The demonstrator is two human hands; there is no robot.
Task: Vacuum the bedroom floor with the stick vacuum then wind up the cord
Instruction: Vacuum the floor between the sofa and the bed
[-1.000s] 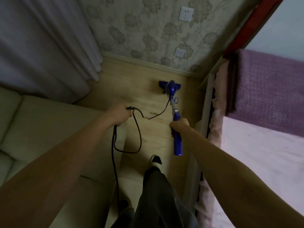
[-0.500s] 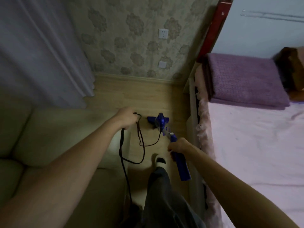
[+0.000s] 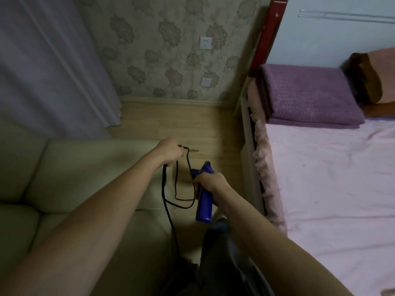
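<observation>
The right hand (image 3: pixel 210 182) curls around the blue handle of the stick vacuum (image 3: pixel 204 201), just below the centre of the frame; the handle's lower end sticks out beneath the hand, and a blue part of the vacuum shows just above the knuckles. The rest of the vacuum is hidden behind the hand and its head cannot be made out. To the left and a little higher, the left hand (image 3: pixel 170 152) closes in a fist on the black cord (image 3: pixel 165 195). From this fist the cord drops in loops between the two hands, one strand running toward the vacuum handle and another trailing down toward the bottom of the frame beside a dark trouser leg (image 3: pixel 226 259). Both hands are over a strip of light wooden floor (image 3: pixel 171 120). A pale sofa (image 3: pixel 64 167) fills the lower left, a bed with a pink sheet (image 3: pixel 331 189) the right, with a folded purple blanket (image 3: pixel 307 95) at its upper end. A grey curtain (image 3: pixel 53 60) hangs in the upper left, beside floral wallpaper bearing a white wall socket (image 3: pixel 205 43).
</observation>
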